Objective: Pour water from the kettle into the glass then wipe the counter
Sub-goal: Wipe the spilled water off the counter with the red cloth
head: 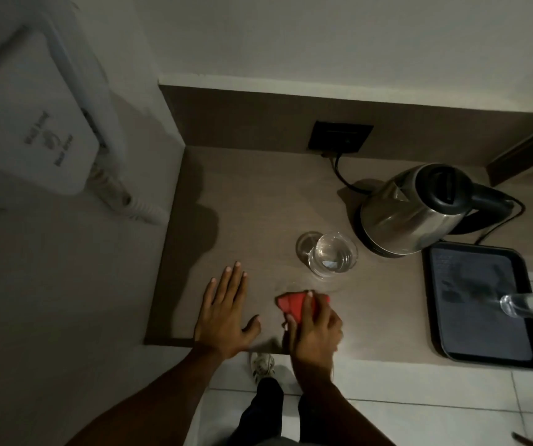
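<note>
A steel kettle (410,210) with a black lid and handle stands upright on its base at the back right of the brown counter (252,201). In front of it, to its left, stands a clear glass (332,255) holding water. My right hand (315,329) presses down on a folded red cloth (294,304) just in front of the glass, close to the counter's front edge. Left of the cloth, my left hand (226,312) lies flat on the counter, fingers spread, holding nothing.
A dark tray (481,300) lies at the right, with a clear object (513,305) over its right edge. The kettle's cord runs to a black wall socket (339,136). A white wall unit (30,114) hangs at the left. My shoe (262,365) shows on the tiled floor.
</note>
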